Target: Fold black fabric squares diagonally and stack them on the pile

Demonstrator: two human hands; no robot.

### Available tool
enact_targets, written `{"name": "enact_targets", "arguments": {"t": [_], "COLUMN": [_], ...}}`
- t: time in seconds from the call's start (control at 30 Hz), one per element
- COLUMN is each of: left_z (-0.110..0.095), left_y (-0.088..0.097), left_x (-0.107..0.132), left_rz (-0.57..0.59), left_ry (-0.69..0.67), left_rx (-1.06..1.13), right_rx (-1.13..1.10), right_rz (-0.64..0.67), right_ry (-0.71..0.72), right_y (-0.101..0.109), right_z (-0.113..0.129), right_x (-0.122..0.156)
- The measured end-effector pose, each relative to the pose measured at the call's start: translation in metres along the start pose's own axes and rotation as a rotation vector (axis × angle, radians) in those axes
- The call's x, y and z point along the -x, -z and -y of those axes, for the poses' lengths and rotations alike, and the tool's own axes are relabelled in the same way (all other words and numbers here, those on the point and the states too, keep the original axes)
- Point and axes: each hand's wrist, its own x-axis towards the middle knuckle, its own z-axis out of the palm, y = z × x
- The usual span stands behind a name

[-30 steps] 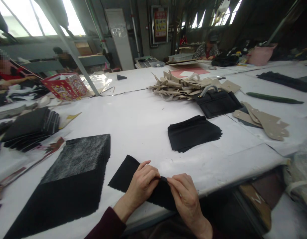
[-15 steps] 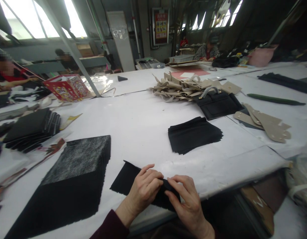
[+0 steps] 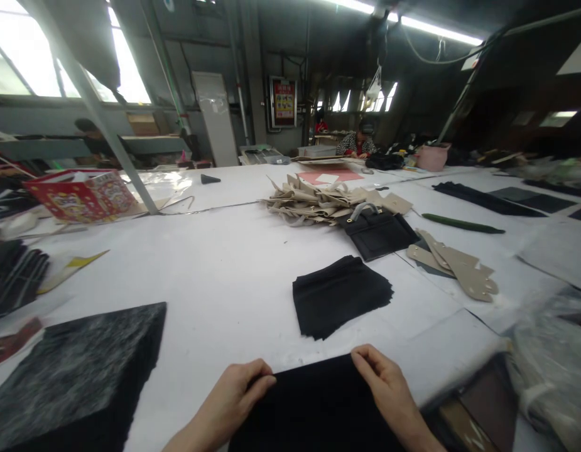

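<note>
A black fabric piece (image 3: 313, 405) is stretched between my hands at the table's front edge, its far edge straight and its lower part cut off by the frame. My left hand (image 3: 238, 395) pinches its far left corner. At the far right corner my right hand (image 3: 389, 389) pinches it between thumb and fingers. Just beyond lies a small stack of black fabric pieces (image 3: 340, 298) with uneven edges. To the left is a larger stack of black fabric (image 3: 92, 358), its top mottled grey.
Beige bag pieces (image 3: 313, 201) are heaped mid-table beside a black handbag (image 3: 379, 232). Beige straps (image 3: 460, 263) and a long green object (image 3: 462, 223) lie to the right. A red patterned box (image 3: 83, 198) stands by a metal pole (image 3: 106, 125). A person (image 3: 356, 144) sits at the back.
Both hands have moved apart, and the fabric bunched between them is now spread and held by its far corners. The camera view has tilted up and turned, so the table items appear shifted.
</note>
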Motion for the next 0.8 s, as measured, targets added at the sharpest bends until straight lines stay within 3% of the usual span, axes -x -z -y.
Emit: {"name": "enact_targets", "arguments": {"t": [0.17,0.3,0.4,0.53,0.67,0.8], "left_z": [-0.014,-0.024,-0.025,-0.013,0.001,0.006], "left_y": [-0.002,-0.009,-0.017,-0.026,-0.032,-0.036], "left_x": [-0.065,-0.128,-0.169,-0.204,-0.212,-0.210], "left_rz": [-0.083,-0.354,-0.501,-0.515,-0.522,-0.540], "left_ry": [0.047,-0.072,-0.099,-0.004,0.038,0.016], "left_rx": [0.060,-0.120,-0.215,-0.220,-0.213,-0.183], "right_rx": [0.205,0.495,0.594,0.701,0.763,0.762], "right_rz": [-0.011,-0.131,-0.226,-0.329,-0.411,-0.500], "right_ry": [0.037,0.089,0.115,0.147,0.199,0.246], "right_y": [0.058,0.082,0.079,0.056,0.043,0.053], "right_z": [-0.001,-0.001,-0.007,-0.028,-0.046,-0.044], "right_x": [-0.085,-0.162,-0.207,-0.240,-0.252,-0.253]}}
